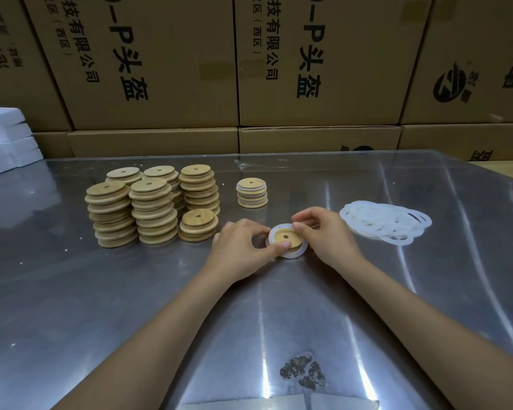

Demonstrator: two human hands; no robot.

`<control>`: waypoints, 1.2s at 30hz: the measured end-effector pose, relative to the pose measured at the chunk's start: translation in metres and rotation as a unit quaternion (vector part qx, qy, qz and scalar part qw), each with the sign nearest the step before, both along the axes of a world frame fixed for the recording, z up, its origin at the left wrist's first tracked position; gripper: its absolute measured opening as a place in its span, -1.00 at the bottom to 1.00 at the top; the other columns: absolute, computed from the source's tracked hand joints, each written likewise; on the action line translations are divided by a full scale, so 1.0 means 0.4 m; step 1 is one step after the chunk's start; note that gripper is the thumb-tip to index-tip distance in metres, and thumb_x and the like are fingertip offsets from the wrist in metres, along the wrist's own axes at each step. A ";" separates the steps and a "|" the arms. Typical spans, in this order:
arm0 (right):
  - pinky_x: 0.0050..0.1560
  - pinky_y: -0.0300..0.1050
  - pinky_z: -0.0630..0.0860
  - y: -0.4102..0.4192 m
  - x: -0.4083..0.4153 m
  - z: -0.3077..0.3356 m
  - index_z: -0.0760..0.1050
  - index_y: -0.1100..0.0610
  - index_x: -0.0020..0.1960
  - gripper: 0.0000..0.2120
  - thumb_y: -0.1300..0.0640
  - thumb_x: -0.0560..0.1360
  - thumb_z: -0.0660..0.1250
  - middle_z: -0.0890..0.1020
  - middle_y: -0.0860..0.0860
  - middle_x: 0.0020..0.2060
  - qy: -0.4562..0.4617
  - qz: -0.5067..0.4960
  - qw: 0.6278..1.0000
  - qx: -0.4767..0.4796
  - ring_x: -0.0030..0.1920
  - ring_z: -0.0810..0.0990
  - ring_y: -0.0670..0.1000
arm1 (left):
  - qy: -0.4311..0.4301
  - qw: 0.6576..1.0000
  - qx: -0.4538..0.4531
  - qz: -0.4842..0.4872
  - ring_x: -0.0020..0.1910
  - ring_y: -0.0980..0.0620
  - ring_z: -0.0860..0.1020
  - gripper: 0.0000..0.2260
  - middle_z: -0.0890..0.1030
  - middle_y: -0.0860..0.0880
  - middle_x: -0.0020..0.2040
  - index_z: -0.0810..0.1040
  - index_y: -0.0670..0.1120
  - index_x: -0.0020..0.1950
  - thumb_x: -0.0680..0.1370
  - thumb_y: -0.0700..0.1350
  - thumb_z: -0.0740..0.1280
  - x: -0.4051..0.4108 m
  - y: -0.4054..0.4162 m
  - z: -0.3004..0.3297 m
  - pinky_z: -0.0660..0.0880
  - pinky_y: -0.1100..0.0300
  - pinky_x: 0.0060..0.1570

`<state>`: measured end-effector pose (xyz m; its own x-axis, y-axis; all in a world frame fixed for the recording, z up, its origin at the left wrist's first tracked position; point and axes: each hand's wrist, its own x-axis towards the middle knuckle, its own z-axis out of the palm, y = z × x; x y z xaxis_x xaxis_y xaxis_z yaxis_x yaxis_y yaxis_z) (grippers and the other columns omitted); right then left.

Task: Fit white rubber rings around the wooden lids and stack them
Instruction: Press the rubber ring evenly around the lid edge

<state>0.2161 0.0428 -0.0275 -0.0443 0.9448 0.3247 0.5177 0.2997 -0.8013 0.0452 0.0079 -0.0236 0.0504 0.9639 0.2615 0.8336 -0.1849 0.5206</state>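
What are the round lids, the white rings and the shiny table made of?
The lids look like pale wood or bamboo, with visible grain. The white rings look like soft, see-through rubber, maybe silicone. The table looks like metal: grey, with mirror-like streaks.

left grip point(241, 243): bare, no glove | right grip point(323, 232): bare | forearms: sleeveless

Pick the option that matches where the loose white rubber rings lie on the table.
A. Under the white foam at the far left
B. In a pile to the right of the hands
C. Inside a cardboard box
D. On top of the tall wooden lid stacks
B. The loose white rubber rings lie in a flat pile on the metal table, to the right of the right hand, apart from the bare wooden lid stacks on the left.
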 end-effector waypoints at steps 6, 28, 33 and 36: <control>0.10 -0.15 0.48 -0.001 -0.004 0.003 0.56 -0.01 0.09 -0.80 0.01 0.47 0.39 0.62 -0.14 -0.01 -0.065 0.010 0.998 -0.019 0.02 0.58 -0.11 | -0.056 0.998 -0.008 -0.031 0.13 0.08 0.50 -0.64 0.59 0.11 0.09 0.58 0.21 0.15 0.39 0.27 0.40 -0.002 -0.001 0.002 0.41 -0.03 0.21; -0.15 -0.31 0.53 -0.049 -0.043 0.021 0.51 0.04 -0.18 -0.87 0.17 0.42 0.47 0.64 -0.08 -0.22 0.129 0.065 0.987 0.074 -0.17 0.63 -0.10 | -0.350 0.927 0.128 -0.046 -0.14 0.13 0.65 -0.84 0.66 0.08 -0.16 0.62 0.05 -0.17 0.40 -0.20 0.50 0.008 -0.002 0.013 0.55 0.31 -0.12; -0.18 -0.23 0.53 -0.046 -0.043 0.022 0.51 0.06 -0.21 -0.87 0.20 0.45 0.44 0.62 -0.06 -0.24 0.176 0.067 0.981 0.044 -0.23 0.59 -0.11 | -0.432 0.897 0.079 -0.040 -0.23 0.25 0.62 -0.93 0.67 0.04 -0.21 0.64 -0.08 -0.14 0.43 -0.22 0.47 0.010 -0.004 0.019 0.50 0.41 -0.22; -0.17 -0.23 0.53 -0.043 -0.040 0.020 0.51 0.09 -0.18 -0.90 0.20 0.48 0.41 0.62 -0.02 -0.19 0.201 0.063 0.977 0.017 -0.15 0.58 -0.07 | -0.460 0.886 0.053 -0.031 -0.27 0.28 0.61 -0.94 0.67 0.11 -0.30 0.64 -0.06 -0.15 0.45 -0.20 0.46 0.006 -0.004 0.016 0.53 0.40 -0.27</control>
